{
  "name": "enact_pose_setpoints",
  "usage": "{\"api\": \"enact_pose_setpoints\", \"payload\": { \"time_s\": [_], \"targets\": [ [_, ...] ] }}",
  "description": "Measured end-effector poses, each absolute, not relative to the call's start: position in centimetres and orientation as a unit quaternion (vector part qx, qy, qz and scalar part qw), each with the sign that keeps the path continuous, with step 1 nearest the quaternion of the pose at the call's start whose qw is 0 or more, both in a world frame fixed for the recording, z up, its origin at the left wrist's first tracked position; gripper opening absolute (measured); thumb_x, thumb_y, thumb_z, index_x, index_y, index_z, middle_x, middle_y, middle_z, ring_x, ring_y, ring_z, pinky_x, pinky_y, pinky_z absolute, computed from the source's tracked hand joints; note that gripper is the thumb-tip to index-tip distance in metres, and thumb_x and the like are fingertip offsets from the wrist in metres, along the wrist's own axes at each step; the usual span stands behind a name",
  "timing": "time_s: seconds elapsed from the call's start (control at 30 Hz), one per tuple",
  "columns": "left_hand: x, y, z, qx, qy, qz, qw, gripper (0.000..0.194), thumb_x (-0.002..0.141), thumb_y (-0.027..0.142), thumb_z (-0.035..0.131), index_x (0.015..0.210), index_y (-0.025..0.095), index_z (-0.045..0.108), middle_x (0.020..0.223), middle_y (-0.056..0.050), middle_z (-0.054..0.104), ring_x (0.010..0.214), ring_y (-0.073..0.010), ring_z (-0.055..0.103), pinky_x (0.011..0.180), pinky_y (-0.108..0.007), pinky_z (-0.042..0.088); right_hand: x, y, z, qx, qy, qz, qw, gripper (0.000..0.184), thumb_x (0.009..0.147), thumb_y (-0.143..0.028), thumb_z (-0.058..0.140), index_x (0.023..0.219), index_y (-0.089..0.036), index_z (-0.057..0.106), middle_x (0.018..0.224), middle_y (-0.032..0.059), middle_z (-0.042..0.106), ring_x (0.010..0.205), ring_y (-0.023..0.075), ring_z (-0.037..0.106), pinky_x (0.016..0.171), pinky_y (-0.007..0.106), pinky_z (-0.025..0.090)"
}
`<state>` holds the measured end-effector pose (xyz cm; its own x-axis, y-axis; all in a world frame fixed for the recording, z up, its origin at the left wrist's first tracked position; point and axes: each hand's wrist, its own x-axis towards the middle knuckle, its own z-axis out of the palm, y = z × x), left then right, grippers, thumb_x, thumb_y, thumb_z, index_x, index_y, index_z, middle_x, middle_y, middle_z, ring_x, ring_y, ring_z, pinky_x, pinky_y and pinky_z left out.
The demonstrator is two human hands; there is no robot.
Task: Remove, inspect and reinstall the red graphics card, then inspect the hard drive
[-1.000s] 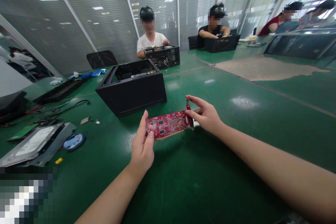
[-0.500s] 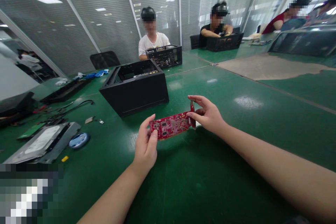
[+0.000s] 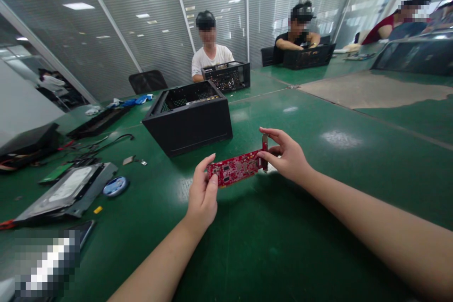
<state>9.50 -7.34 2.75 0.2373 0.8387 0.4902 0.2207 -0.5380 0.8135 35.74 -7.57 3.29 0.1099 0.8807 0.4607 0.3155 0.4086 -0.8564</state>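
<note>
A red graphics card (image 3: pixel 240 168) is held up between my two hands, above the green table (image 3: pixel 269 245). My left hand (image 3: pixel 203 193) grips its left end, thumb on the near face and fingers behind. At the other end, my right hand (image 3: pixel 283 153) pinches the card beside its metal bracket (image 3: pixel 265 144), with the index finger over the bracket's top. Chips and solder points show on the side facing me; the far side is hidden. Just beyond my left hand stands a black computer case (image 3: pixel 191 125), its upper side uncovered.
Left lie a hard drive (image 3: pixel 67 188), a blue round disc (image 3: pixel 115 186), a yellow piece (image 3: pixel 98 209) and loose cables (image 3: pixel 109 140). Across the table, one person (image 3: pixel 212 56) sits behind another case (image 3: pixel 228 76); a second person (image 3: pixel 295 40) reaches into a case. Brown sheet (image 3: pixel 371 89) lies right.
The whole view has shifted slightly, so things appear a little farther right. Both hands keep the same hold on the graphics card.
</note>
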Motion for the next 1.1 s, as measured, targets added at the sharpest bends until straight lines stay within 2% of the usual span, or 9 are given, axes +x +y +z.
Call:
{"api": "enact_pose_setpoints", "payload": {
  "time_s": [0.17,0.4,0.5,0.67,0.83,1.0,1.1],
  "targets": [
    [9.7,-7.4,3.3,0.726,0.396,0.491,0.272,0.037,0.099,0.035,0.045,0.134,0.023,0.052,0.110,-0.005,0.067,0.091,-0.0170,0.065,0.083,-0.031,0.054,35.3,-8.0,3.7,-0.477,-0.617,0.226,0.584,0.059,0.079,-0.031,0.074,0.133,-0.028,0.049,0.145,0.0101,0.050,0.074,0.0194,0.071,0.074,0.040,0.061],
    [9.7,-7.1,3.1,0.744,0.368,0.487,0.269,0.031,0.100,0.031,0.044,0.128,0.024,0.057,0.120,-0.005,0.069,0.104,-0.0184,0.066,0.092,-0.032,0.052,35.2,-7.8,3.7,-0.427,-0.596,0.291,0.614,0.073,0.078,-0.027,0.075,0.140,-0.031,0.037,0.149,0.0120,0.045,0.087,0.0235,0.072,0.080,0.042,0.062],
    [9.7,-7.2,3.3,0.757,0.359,0.486,0.251,0.030,0.100,0.029,0.044,0.128,0.024,0.057,0.122,-0.005,0.068,0.106,-0.0174,0.066,0.093,-0.031,0.051,35.5,-7.5,3.6,-0.423,-0.577,0.325,0.619,0.070,0.078,-0.031,0.076,0.138,-0.029,0.041,0.150,0.0129,0.043,0.092,0.0245,0.072,0.084,0.042,0.060],
    [9.7,-7.4,3.8,0.782,0.356,0.465,0.214,0.032,0.100,0.025,0.043,0.129,0.025,0.056,0.125,-0.004,0.066,0.109,-0.0172,0.064,0.093,-0.031,0.050,35.7,-6.9,3.3,-0.460,-0.566,0.329,0.600,0.048,0.085,-0.040,0.066,0.128,-0.019,0.055,0.135,0.0142,0.058,0.101,0.0270,0.068,0.082,0.042,0.059],
    [9.6,-7.2,3.7,0.808,0.300,0.479,0.167,0.034,0.098,0.018,0.044,0.130,0.023,0.055,0.131,-0.007,0.061,0.122,-0.0200,0.057,0.106,-0.039,0.045,35.7,-6.8,2.9,-0.501,-0.576,0.337,0.552,0.049,0.090,-0.049,0.058,0.129,-0.018,0.058,0.118,0.0126,0.070,0.097,0.0271,0.068,0.079,0.045,0.059],
    [9.7,-7.2,3.8,0.851,0.232,0.446,0.151,0.046,0.095,0.011,0.046,0.139,0.025,0.048,0.140,-0.010,0.053,0.131,-0.0227,0.050,0.110,-0.045,0.042,36.1,-6.5,2.4,-0.507,-0.580,0.323,0.549,0.048,0.091,-0.050,0.057,0.129,-0.022,0.061,0.118,0.0102,0.070,0.101,0.0270,0.067,0.089,0.047,0.056],
    [9.7,-7.3,3.9,0.866,0.219,0.430,0.133,0.052,0.094,0.009,0.047,0.143,0.027,0.045,0.144,-0.011,0.049,0.133,-0.0238,0.049,0.111,-0.045,0.043,36.3,-6.0,2.0,-0.516,-0.568,0.334,0.548,0.051,0.088,-0.049,0.061,0.133,-0.024,0.060,0.115,0.0084,0.071,0.099,0.0269,0.068,0.087,0.047,0.057]
  ]
}}
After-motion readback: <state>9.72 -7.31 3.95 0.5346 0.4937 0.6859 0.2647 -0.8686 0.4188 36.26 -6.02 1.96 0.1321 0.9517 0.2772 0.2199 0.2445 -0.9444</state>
